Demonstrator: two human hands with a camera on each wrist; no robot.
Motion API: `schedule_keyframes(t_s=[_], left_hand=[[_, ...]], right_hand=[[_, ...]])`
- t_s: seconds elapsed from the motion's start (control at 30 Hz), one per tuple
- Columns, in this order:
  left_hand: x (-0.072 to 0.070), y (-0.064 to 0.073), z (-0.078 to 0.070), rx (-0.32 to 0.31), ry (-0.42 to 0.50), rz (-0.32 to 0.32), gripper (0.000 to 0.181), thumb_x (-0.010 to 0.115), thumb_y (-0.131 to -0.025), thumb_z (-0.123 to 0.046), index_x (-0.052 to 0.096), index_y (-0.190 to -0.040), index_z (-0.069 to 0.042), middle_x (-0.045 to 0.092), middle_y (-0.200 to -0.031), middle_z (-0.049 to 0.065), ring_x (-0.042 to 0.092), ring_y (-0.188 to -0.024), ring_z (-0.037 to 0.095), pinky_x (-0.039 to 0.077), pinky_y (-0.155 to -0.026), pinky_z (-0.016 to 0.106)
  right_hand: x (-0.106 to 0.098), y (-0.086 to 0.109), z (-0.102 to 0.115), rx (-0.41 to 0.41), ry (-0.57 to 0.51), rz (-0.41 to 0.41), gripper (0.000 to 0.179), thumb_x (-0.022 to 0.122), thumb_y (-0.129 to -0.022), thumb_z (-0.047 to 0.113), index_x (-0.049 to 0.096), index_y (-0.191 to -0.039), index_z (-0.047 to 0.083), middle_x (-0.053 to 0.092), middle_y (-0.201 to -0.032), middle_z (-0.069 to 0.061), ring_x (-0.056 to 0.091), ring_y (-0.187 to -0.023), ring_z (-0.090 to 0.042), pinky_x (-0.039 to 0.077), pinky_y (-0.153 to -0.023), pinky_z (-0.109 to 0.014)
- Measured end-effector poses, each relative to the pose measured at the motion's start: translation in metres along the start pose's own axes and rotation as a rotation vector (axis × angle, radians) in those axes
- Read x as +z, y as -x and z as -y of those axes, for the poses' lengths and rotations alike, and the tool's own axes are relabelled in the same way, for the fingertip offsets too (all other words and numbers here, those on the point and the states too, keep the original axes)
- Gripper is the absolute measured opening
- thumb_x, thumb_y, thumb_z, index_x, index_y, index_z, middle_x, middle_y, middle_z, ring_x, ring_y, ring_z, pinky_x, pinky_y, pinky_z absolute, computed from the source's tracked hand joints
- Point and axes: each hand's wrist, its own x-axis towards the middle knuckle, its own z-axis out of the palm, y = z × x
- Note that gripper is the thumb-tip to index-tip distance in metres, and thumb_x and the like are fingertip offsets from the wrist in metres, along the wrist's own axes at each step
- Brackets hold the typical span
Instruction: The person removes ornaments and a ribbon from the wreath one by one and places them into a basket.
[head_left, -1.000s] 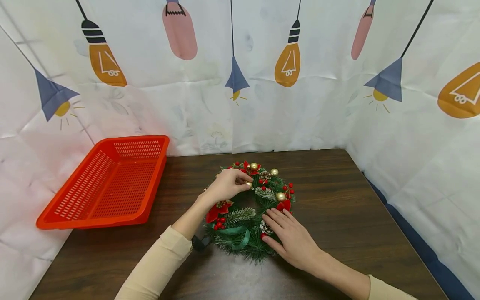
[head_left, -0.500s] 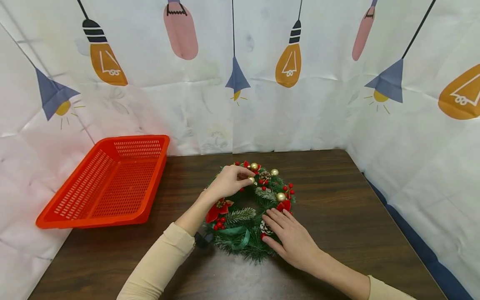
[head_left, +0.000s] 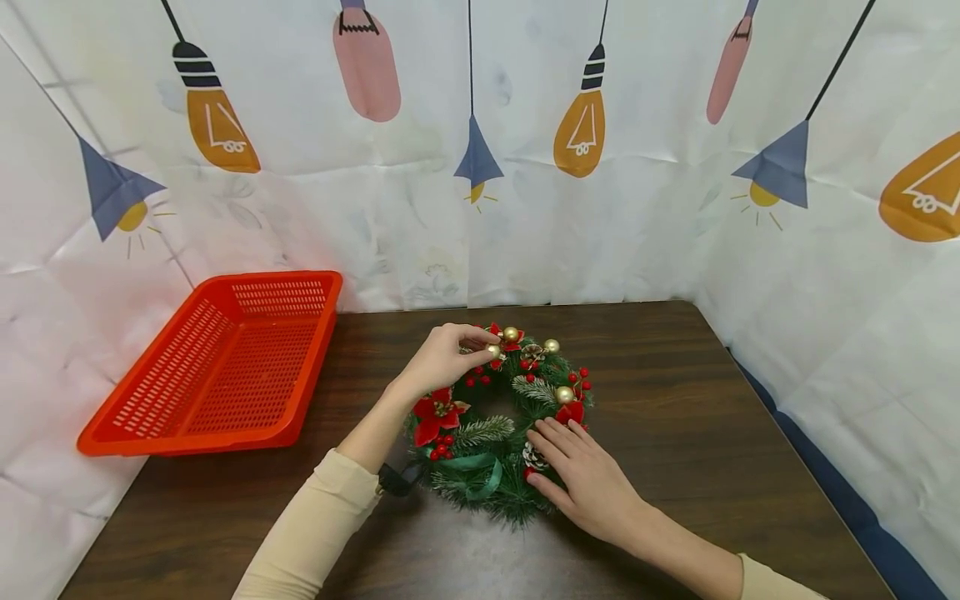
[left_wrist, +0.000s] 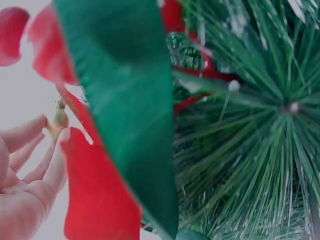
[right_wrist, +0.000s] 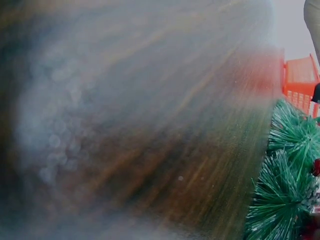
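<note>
A green wreath (head_left: 480,492) lies on the table, trimmed with gold balls, red berries, pine cones and red flowers (head_left: 435,414). Over its far left part, my left hand (head_left: 442,358) pinches a small gold ball ornament (head_left: 493,352) between thumb and fingers. The left wrist view catches the same gold ball (left_wrist: 60,118) at the fingertips, behind a green ribbon (left_wrist: 125,115) and a red petal (left_wrist: 97,195). With fingers extended, my right hand (head_left: 583,483) rests on the wreath's near right side, partly covering a frosted pine cone (head_left: 532,455).
An orange-red plastic basket (head_left: 311,375) stands at the left of the dark wooden table (head_left: 675,400). Behind and beside the table hangs a white curtain (head_left: 637,225) printed with lamps. In the right wrist view, wood grain fills most of the picture.
My left hand has moved the gold ball toward the wreath's far side, first slightly right, then back left. The right hand has stayed in place on the wreath.
</note>
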Motion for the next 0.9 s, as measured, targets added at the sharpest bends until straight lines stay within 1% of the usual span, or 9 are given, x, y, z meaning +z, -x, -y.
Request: schedule_keyframes(t_s=[0.17, 0.3, 0.4, 0.53, 0.63, 0.8, 0.9], left_hand=[[-0.009, 0.004, 0.001, -0.006, 0.005, -0.016, 0.03, 0.072, -0.099, -0.023, 0.074, -0.125, -0.009, 0.071, -0.118, 0.0, 0.066, -0.106, 0.02, 0.057, -0.084, 0.041], [-0.015, 0.007, 0.003, -0.007, 0.015, -0.038, 0.026, 0.071, -0.1, -0.023, 0.074, -0.124, -0.013, 0.072, -0.115, -0.002, 0.066, -0.106, 0.019, 0.057, -0.084, 0.042], [-0.02, 0.011, 0.005, -0.013, 0.04, -0.052, 0.027, 0.071, -0.1, -0.022, 0.074, -0.125, -0.013, 0.072, -0.117, -0.002, 0.067, -0.106, 0.019, 0.057, -0.085, 0.041], [-0.027, 0.015, 0.009, -0.028, 0.071, -0.067, 0.029, 0.072, -0.1, -0.021, 0.074, -0.127, -0.011, 0.071, -0.118, -0.002, 0.067, -0.107, 0.018, 0.057, -0.087, 0.04], [-0.033, 0.019, 0.011, -0.038, 0.066, -0.092, 0.027, 0.072, -0.099, -0.021, 0.074, -0.125, -0.012, 0.071, -0.118, -0.003, 0.067, -0.108, 0.018, 0.057, -0.088, 0.04], [-0.043, 0.028, 0.016, -0.045, 0.05, -0.137, 0.024, 0.074, -0.098, -0.019, 0.076, -0.121, -0.015, 0.073, -0.117, 0.0, 0.068, -0.107, 0.02, 0.057, -0.089, 0.042], [-0.05, 0.033, 0.019, -0.049, 0.045, -0.158, 0.024, 0.074, -0.098, -0.02, 0.076, -0.121, -0.014, 0.073, -0.116, 0.001, 0.069, -0.107, 0.021, 0.056, -0.089, 0.044]], right_hand=[[0.0, 0.0, 0.0, -0.003, -0.004, -0.004, 0.06, 0.06, -0.103, 0.046, 0.056, -0.147, 0.004, 0.052, -0.151, -0.015, 0.043, -0.144, -0.031, 0.029, -0.118, -0.052], [0.0, 0.0, -0.001, 0.001, -0.005, 0.0, 0.061, 0.059, -0.104, 0.047, 0.056, -0.147, 0.005, 0.052, -0.151, -0.015, 0.043, -0.143, -0.031, 0.029, -0.118, -0.052], [0.0, 0.0, -0.001, 0.002, -0.005, 0.003, 0.061, 0.059, -0.104, 0.047, 0.056, -0.147, 0.004, 0.052, -0.151, -0.016, 0.044, -0.143, -0.032, 0.03, -0.117, -0.053], [0.001, 0.001, -0.001, 0.006, -0.006, 0.0, 0.061, 0.058, -0.104, 0.048, 0.057, -0.146, 0.004, 0.053, -0.15, -0.016, 0.044, -0.143, -0.032, 0.031, -0.117, -0.054], [0.002, 0.002, -0.001, 0.008, -0.005, -0.008, 0.06, 0.059, -0.104, 0.047, 0.057, -0.145, 0.004, 0.053, -0.15, -0.015, 0.044, -0.143, -0.031, 0.031, -0.117, -0.053], [0.003, 0.002, -0.001, 0.004, -0.003, -0.022, 0.059, 0.061, -0.103, 0.046, 0.058, -0.145, 0.005, 0.054, -0.149, -0.014, 0.045, -0.142, -0.03, 0.032, -0.116, -0.052], [0.003, 0.001, -0.001, 0.004, -0.007, -0.019, 0.059, 0.061, -0.103, 0.046, 0.058, -0.145, 0.005, 0.053, -0.15, -0.014, 0.045, -0.142, -0.03, 0.032, -0.116, -0.052]])
